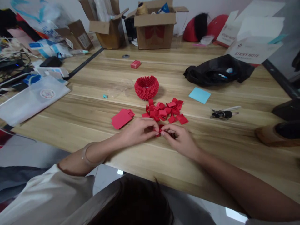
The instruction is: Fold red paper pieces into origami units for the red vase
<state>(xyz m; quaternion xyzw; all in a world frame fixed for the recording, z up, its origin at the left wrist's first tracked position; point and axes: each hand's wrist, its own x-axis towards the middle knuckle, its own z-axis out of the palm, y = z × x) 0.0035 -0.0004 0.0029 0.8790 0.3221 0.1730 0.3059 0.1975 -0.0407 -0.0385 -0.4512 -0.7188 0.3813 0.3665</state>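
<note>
Between my two hands, close to the table's front edge, is a small piece of red paper (160,130). My left hand (145,129) pinches its left side and my right hand (177,136) pinches its right side. Fingers cover most of the piece, so its folds cannot be made out. Just beyond my hands lies a loose heap of folded red paper pieces (164,110). A stack of flat red paper (122,118) rests to the left of the heap. Behind it stands a round red bowl (147,88) built from many folded paper units.
A blue paper sheet (200,95), a black bag (217,71) and a dark clip-like tool (222,114) lie to the right. Cardboard boxes (154,34) stand along the back. At left are a white plastic envelope (32,98) and tangled cables.
</note>
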